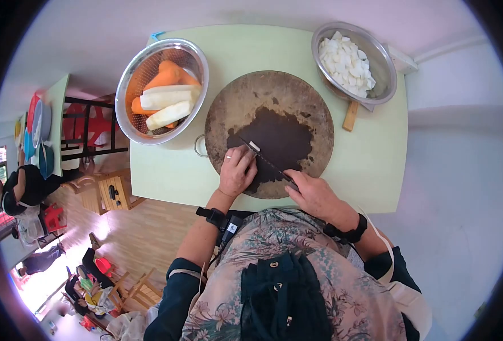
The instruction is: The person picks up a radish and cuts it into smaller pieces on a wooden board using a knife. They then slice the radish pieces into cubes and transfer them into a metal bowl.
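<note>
A round wooden chopping board [223,108] with a dark wet patch lies on the pale green table. My right hand [314,194] is wrapped round the handle of a knife [269,163], whose thin blade slants up to the left across the board. A small white piece [254,146] sits at the blade's far end. My left hand [238,170] rests on the board's left part, fingers bent together beside that piece; what is under the fingers is hidden.
A metal colander [203,88] with carrots and peeled white vegetables stands at the upper left. At the upper right a metal bowl [385,88] holds white slices, a wooden handle [350,116] below it. Several people are in the room at left.
</note>
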Demonstrator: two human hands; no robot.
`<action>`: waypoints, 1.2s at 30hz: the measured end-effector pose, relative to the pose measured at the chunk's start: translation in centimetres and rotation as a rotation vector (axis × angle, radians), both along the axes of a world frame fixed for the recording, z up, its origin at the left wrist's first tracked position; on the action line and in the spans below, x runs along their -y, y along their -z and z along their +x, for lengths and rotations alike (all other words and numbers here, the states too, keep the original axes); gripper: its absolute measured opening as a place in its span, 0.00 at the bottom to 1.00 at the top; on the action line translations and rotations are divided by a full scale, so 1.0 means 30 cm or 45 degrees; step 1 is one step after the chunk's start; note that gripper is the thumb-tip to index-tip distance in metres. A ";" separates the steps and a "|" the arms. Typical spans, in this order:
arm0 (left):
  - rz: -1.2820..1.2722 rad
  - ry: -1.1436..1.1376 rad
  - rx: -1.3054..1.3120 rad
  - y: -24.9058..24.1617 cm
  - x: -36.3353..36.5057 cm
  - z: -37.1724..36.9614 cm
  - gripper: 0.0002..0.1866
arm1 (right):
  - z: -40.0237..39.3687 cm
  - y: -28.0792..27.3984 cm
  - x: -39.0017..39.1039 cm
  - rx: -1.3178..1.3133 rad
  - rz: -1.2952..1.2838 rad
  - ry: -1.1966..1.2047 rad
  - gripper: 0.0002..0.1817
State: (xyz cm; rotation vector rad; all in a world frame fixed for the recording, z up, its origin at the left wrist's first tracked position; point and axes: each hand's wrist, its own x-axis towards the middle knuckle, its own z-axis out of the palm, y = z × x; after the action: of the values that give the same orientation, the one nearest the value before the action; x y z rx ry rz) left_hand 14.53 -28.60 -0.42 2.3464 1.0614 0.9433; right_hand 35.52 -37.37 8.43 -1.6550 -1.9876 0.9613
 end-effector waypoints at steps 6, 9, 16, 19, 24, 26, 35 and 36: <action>0.000 -0.003 -0.008 -0.003 -0.001 0.001 0.14 | -0.010 -0.016 -0.001 0.032 -0.028 -0.013 0.18; -0.008 0.004 -0.025 -0.004 -0.002 -0.004 0.14 | -0.011 -0.033 -0.003 0.055 -0.068 -0.031 0.18; 0.006 0.008 -0.032 0.004 0.000 -0.004 0.13 | -0.022 -0.052 -0.011 0.106 -0.102 -0.026 0.17; -0.002 0.013 -0.036 0.002 -0.001 -0.005 0.14 | -0.032 -0.047 -0.025 0.085 -0.110 -0.025 0.16; -0.003 -0.023 -0.042 0.008 0.004 -0.001 0.15 | -0.063 0.041 -0.076 0.088 -0.078 -0.024 0.15; 0.008 -0.022 -0.049 0.009 0.000 -0.004 0.15 | -0.075 0.063 -0.078 0.109 -0.086 -0.020 0.15; 0.024 -0.044 0.058 0.002 0.010 0.003 0.14 | -0.027 0.009 -0.035 0.036 -0.046 0.079 0.18; 0.042 -0.061 0.023 -0.002 0.011 0.003 0.14 | -0.020 -0.019 -0.029 0.035 -0.090 0.042 0.17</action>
State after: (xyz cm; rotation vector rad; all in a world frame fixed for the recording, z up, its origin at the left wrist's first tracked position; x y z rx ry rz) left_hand 14.64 -28.94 -0.37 2.3440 1.1072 1.0045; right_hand 34.92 -36.49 8.99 -1.7424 -1.9585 1.0130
